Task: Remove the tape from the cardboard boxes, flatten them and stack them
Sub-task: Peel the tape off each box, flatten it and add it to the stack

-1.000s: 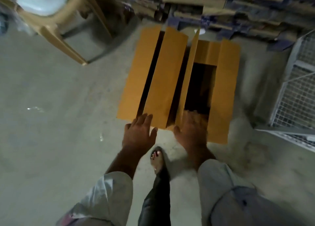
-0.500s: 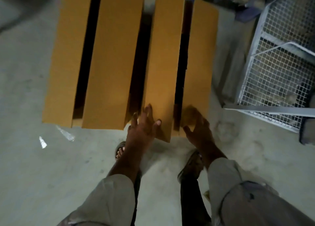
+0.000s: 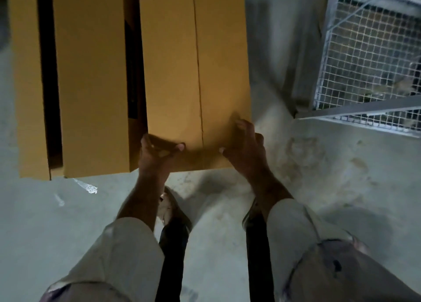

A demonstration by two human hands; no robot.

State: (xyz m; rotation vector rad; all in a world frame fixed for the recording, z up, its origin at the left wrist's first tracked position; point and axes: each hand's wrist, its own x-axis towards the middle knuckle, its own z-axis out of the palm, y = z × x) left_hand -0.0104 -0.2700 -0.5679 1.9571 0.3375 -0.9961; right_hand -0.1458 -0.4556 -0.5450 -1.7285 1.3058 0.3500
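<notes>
A large tan cardboard box [image 3: 91, 73] lies on the concrete floor ahead of me, its long flaps spread apart with dark gaps between them. The two right-hand flaps [image 3: 196, 62] now lie side by side with only a thin seam between them. My left hand [image 3: 155, 156] grips the near end of these flaps at their left corner, fingers curled round the edge. My right hand [image 3: 246, 146] grips the near end at the right corner, thumb on top.
A wire-mesh cage [image 3: 369, 58] with a metal frame stands on the floor at the right. A crumpled strip of clear tape [image 3: 90, 187] lies on the concrete near the box's front left corner. My sandalled feet [image 3: 170, 212] stand just behind the box.
I have come closer to the box. The two right flaps have come together, and both hands have gone from lying on the flaps to gripping their near end.
</notes>
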